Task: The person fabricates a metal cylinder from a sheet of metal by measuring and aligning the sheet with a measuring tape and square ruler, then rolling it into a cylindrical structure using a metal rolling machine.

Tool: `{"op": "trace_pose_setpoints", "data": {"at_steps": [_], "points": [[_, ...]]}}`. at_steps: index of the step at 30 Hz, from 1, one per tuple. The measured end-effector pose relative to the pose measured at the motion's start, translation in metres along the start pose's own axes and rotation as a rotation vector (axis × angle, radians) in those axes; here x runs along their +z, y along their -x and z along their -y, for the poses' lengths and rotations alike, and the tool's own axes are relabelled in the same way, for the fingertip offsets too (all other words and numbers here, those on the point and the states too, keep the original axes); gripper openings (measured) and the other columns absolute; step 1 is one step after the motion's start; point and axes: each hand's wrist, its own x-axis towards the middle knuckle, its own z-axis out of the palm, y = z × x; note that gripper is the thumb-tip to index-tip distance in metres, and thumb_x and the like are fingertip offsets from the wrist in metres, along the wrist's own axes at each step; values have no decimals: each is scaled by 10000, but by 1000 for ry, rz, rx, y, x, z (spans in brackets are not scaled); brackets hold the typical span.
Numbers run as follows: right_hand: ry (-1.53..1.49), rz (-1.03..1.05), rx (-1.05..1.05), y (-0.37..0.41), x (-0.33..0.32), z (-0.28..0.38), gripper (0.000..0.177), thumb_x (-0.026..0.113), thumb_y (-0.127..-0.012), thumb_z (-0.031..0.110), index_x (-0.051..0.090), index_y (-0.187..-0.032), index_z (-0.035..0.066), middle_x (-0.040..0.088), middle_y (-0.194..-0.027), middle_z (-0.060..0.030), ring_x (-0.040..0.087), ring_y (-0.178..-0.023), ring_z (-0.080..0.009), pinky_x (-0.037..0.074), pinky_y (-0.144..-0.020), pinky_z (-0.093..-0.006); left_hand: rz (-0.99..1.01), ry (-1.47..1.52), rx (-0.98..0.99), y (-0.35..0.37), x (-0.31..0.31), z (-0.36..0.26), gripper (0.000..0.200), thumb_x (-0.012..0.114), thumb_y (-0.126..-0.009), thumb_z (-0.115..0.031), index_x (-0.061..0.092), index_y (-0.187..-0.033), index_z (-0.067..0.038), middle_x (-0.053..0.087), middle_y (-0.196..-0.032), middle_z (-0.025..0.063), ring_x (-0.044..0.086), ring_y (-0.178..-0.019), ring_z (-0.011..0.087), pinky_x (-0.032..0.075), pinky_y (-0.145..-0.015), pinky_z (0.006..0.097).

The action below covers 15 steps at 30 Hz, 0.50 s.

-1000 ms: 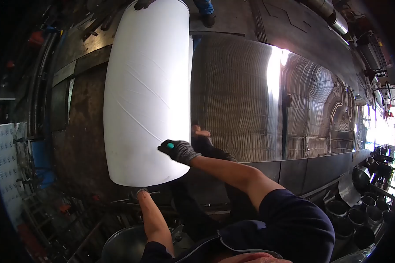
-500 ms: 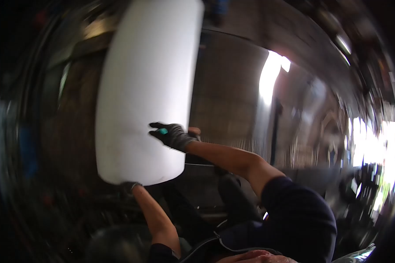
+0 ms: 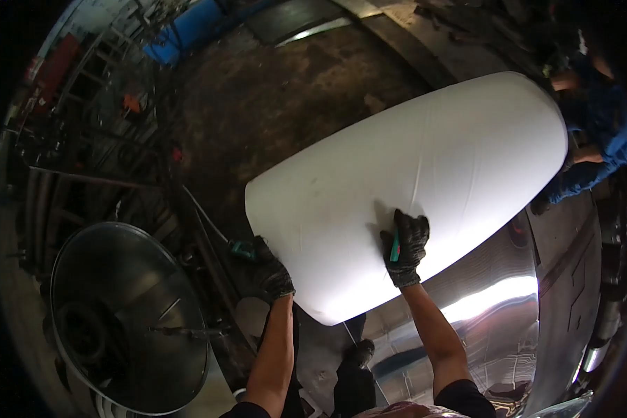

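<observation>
A big white curved sheet point(image 3: 369, 202), rounded like a wide tube, lies slantwise before me. At its near left end is my left hand point(image 3: 274, 270), in a dark glove and closed around a green tool point(image 3: 242, 249). From that tool a long thin pale strip runs up to the left. My right hand point(image 3: 412, 247), gloved too, is over the sheet's lower side with fingers curled around a small green-handled tool point(image 3: 396, 247). A shadow falls on the white surface beside its fingertips.
A person in blue point(image 3: 609, 153) is at the sheet's far right end. Shiny metal sheet point(image 3: 460, 327) lies below it. A large round metal dish point(image 3: 129, 265) stands at lower left, near a metal rack point(image 3: 83, 83). A blue cylinder point(image 3: 188, 29) lies at the back.
The view has swung round and sharpened. The white sheet, upright in view before, now slants toward the upper right. The person at its far end has come into view.
</observation>
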Motion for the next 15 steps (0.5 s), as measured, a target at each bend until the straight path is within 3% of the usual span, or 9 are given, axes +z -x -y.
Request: {"op": "trace_pose_setpoints", "data": {"at_steps": [1,3,5,7,11,15], "points": [[-40,-1,20,-9,11,4,632,791,-760,168,561,-1342,80,694,-1073,-95,629,-1013,-296,400,-1050,-510,-32,-31,1,-14,9,3,748,593,-950,-452,293,-1551,-123,489,-524,-101,397,-387,27,342,-400,202],[-152,-40,60,-34,24,12,573,766,-786,143,579,-1324,76,719,-996,-67,655,-957,-262,385,-1074,-504,-41,76,41,8,-8,-45,742,591,-949,-474,312,-1544,-130,478,-518,-110,384,-384,17,336,-403,184],[-314,-74,93,-77,48,21,508,743,-839,120,586,-1321,90,722,-909,-59,669,-912,-260,453,-1019,-459,-63,210,84,2,-14,-67,738,589,-947,-496,331,-1537,-136,468,-513,-119,370,-381,7,329,-406,166],[-272,-52,98,-107,76,25,531,777,-821,150,599,-1321,175,708,-877,-58,660,-895,-277,500,-960,-436,-69,79,120,-22,-6,-70,757,612,-929,-495,336,-1527,-120,476,-605,-87,388,-476,42,341,-479,198],[-219,14,120,-137,86,29,503,787,-819,198,615,-1291,186,695,-873,-65,658,-853,-283,532,-882,-413,-119,-285,256,-84,11,-48,796,657,-893,-492,347,-1505,-88,493,-791,-21,424,-667,113,364,-624,262],[-273,67,132,-173,129,32,440,752,-867,291,615,-1274,198,673,-794,-103,662,-789,-309,540,-725,-424,-183,-580,356,-139,19,-74,836,702,-857,-489,357,-1484,-57,510,-976,45,460,-858,184,388,-770,326]]}}
